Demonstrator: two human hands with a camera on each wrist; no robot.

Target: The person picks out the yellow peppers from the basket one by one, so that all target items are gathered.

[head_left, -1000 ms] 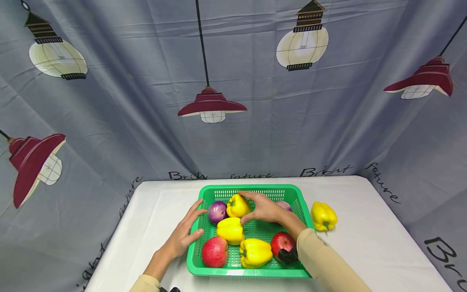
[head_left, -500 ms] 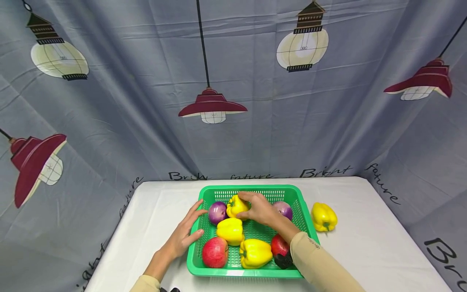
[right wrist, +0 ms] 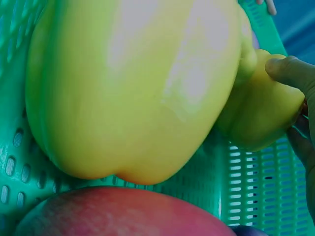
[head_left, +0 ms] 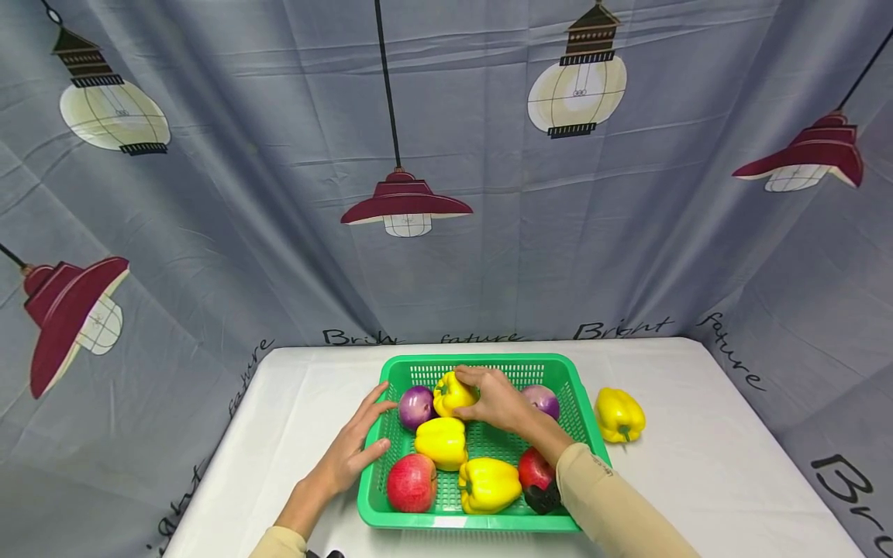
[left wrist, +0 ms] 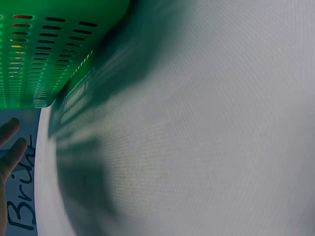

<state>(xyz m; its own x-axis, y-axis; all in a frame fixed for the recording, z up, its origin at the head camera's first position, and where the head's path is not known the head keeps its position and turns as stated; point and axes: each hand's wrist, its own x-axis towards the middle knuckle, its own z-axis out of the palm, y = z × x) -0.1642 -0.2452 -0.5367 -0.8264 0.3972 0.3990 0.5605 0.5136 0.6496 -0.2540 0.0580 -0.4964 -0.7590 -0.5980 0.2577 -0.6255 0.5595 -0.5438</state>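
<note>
The person's right hand point(head_left: 492, 399) is gripping a yellow pepper point(head_left: 449, 397) inside a green basket point(head_left: 481, 359), the thumb pressing its near side and the fingers curling over its far side. The left hand point(head_left: 349, 448) is holding nothing and is hovering at the basket's left rim with its fingers spreading apart; whether the fingertips are actually touching the plastic, I can't tell from here. A round purple vegetable point(head_left: 416, 408) is sitting between the left fingertips and the gripped pepper. A second pepper point(head_left: 441, 443) is lying just nearer the person than the right thumb, with a red apple point(head_left: 412, 483) and a third pepper point(head_left: 491, 486) nearer still. A red fruit point(head_left: 536, 469) is peeking out beside the right sleeve point(head_left: 614, 496), which is carrying small dark marks, too tiny to read. To the right of that hand, outside the basket, another pepper point(head_left: 619, 415) is resting on the white table point(head_left: 698, 465). Beyond both hands, a grey curtain point(head_left: 502, 271) is showing black lettering: "fature" straight ahead, "Bright" point(head_left: 624, 328) to the right, and "Brih" to the left, where a fold is breaking the word.
</note>
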